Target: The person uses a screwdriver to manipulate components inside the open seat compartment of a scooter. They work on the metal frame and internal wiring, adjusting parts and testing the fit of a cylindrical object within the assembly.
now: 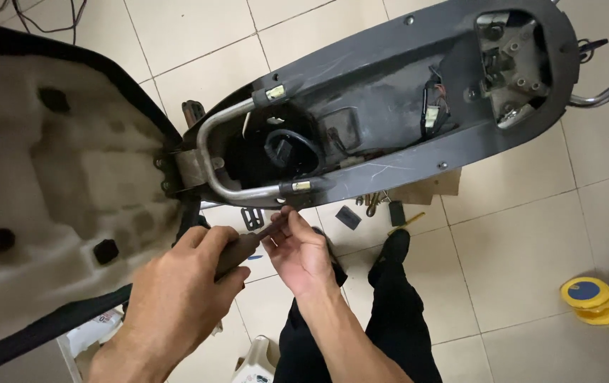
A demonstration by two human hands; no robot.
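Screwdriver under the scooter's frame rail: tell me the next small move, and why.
Probably seat the tip squarely before turning. The left hand grips the screwdriver by its dark handle, while the right hand pinches the shaft near its tip, just below the bracket on the metal rail. Whether the tip already sits in a screw cannot be told.

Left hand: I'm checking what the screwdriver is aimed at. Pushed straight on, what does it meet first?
Probably the right hand fingertips steadying its tip, then the scooter body edge just beyond; depth is unclear.
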